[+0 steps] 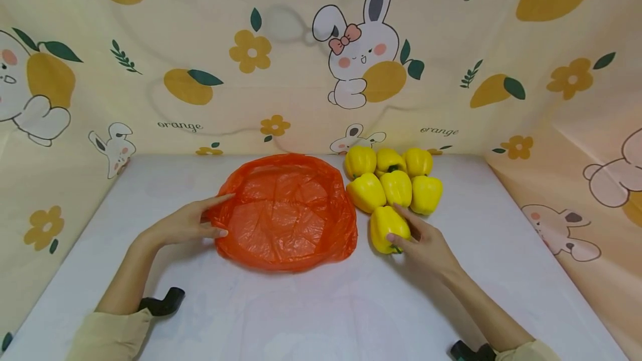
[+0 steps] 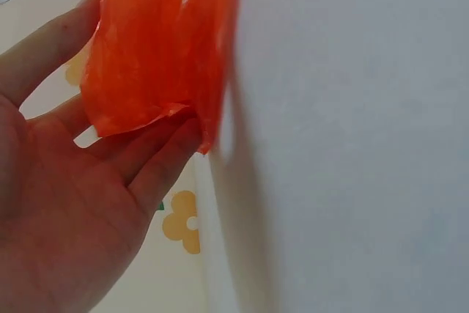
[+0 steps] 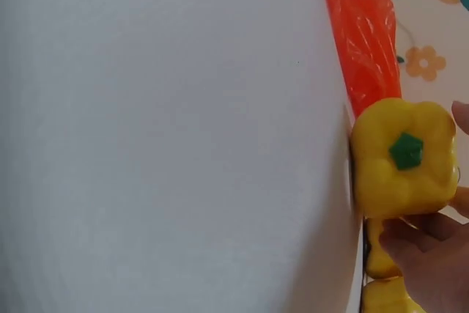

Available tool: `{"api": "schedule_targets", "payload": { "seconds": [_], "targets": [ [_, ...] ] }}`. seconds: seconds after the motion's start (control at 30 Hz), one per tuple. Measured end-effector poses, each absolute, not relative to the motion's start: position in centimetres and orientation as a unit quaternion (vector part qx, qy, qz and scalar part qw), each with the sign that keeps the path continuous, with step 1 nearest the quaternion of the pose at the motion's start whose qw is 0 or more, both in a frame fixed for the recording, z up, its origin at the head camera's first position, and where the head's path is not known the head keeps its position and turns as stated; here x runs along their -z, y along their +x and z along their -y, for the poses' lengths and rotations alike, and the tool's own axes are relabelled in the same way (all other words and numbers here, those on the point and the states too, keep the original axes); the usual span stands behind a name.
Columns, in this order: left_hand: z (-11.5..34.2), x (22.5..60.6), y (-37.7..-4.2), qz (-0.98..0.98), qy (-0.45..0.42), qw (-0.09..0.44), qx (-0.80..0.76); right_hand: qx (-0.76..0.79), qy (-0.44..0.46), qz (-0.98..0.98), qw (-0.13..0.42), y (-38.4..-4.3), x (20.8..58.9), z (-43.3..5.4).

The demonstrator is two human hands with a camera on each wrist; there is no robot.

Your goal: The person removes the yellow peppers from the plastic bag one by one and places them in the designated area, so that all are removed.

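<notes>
An orange-red plastic bag (image 1: pixel 346 238) lies spread on the table, its mouth facing up in a round rim. At its left side my left hand (image 1: pixel 183 222) holds the rim between thumb and fingers. In the left wrist view a flap of the bag (image 2: pixel 161 42) hides some fingertips. Right of the bag, my right hand (image 1: pixel 432 247) grips a yellow bell pepper (image 1: pixel 383 227), its green stem towards me. Whether this pepper touches the table is hard to tell. Behind it, several more yellow bell peppers (image 1: pixel 365 193) sit close together in two rows.
The table (image 1: pixel 301 316) is white. A cloth with rabbits and oranges (image 1: pixel 210 15) hangs at the back and both sides. Black straps (image 1: pixel 165 301) are on both wrists, by the beige sleeves (image 1: pixel 110 336).
</notes>
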State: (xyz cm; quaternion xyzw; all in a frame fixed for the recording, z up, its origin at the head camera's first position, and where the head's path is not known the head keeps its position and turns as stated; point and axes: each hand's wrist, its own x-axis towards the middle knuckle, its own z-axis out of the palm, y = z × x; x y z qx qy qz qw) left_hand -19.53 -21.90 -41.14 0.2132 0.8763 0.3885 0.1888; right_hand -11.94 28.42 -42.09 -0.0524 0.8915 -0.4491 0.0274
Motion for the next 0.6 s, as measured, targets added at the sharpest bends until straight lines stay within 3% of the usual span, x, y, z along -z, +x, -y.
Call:
{"api": "schedule_targets", "payload": {
  "seconds": [0.3, 0.6],
  "targets": [
    [22.0, 41.1, -19.0, -0.888, 0.205, 0.163, -0.377, 0.433, -0.079, -0.898, -0.012, -12.0, 41.6, -29.0],
    [23.1, 40.6, -19.3, -0.905, 0.196, 0.125, -0.356, 0.356, -0.119, -0.917, -0.135, -13.0, 40.2, -30.9]
  ]
}}
